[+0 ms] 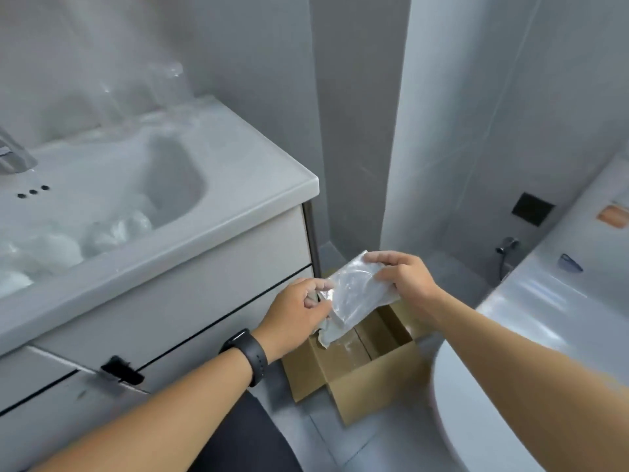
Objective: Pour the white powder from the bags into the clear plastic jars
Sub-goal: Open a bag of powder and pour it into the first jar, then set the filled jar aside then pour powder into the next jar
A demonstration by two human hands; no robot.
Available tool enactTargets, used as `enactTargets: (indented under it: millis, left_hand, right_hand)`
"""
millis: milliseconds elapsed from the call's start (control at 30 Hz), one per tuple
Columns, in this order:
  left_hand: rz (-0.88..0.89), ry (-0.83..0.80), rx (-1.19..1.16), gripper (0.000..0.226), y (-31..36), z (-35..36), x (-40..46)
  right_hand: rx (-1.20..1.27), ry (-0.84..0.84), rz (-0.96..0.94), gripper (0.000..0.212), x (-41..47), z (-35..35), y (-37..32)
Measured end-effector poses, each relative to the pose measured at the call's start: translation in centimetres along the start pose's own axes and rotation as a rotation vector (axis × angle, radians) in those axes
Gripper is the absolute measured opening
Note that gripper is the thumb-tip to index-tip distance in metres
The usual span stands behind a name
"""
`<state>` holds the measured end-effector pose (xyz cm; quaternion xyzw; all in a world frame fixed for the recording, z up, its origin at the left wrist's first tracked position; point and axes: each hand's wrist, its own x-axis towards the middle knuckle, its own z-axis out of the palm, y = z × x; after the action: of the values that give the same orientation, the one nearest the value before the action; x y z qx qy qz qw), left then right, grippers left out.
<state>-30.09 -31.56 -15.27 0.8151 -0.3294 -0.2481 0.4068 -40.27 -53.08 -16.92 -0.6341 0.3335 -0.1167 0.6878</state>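
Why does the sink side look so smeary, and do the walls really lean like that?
Head view: motion blur smears the sink, the bags in it and the jars behind it; the two hands holding the plastic bag over the cardboard box look sharper; the wide lens bends the wall edges; lighting is soft, without hard shadows.

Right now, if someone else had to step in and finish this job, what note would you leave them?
Left hand: its grip pinches the lower left edge of the plastic bag.
Right hand: its grip holds the bag's top right edge.
The bag looks flat and empty, held over the open cardboard box on the floor.
More bags of white powder lie in the sink; clear jars stand blurred at its back.
Done: this bag seems emptied.
Left: drop it, then pour the remaining bags into jars.
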Motion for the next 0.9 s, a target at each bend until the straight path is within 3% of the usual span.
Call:
enactTargets:
  millis: [133,367,567,700,900]
  left_hand:
    - [-0.192,-0.168,-0.011,0.025,-5.8,3.3,1.3]
    - [-0.453,-0.232,0.073,0.022,-13.7,6.2,4.1]
    - [-0.428,-0.258,0.033,0.032,-15.6,7.1,5.5]
    - [-0.408,-0.263,0.03,0.035,-15.9,7.9,6.1]
    - [-0.388,-0.3,0.041,0.036,-16.1,8.5,6.3]
  right_hand:
    - [-0.082,0.009,0.126,0.034,0.8,0.4,6.5]
    - [-0.322,0.141,0.282,0.045,2.0,2.8,17.5]
    - [-0.407,0.111,0.424,0.061,4.3,4.1,21.6]
    - [-0.609,-0.015,0.378,0.072,5.9,5.3,21.7]
    - [-0.742,-0.027,0.405,0.085,7.5,4.9,20.2]
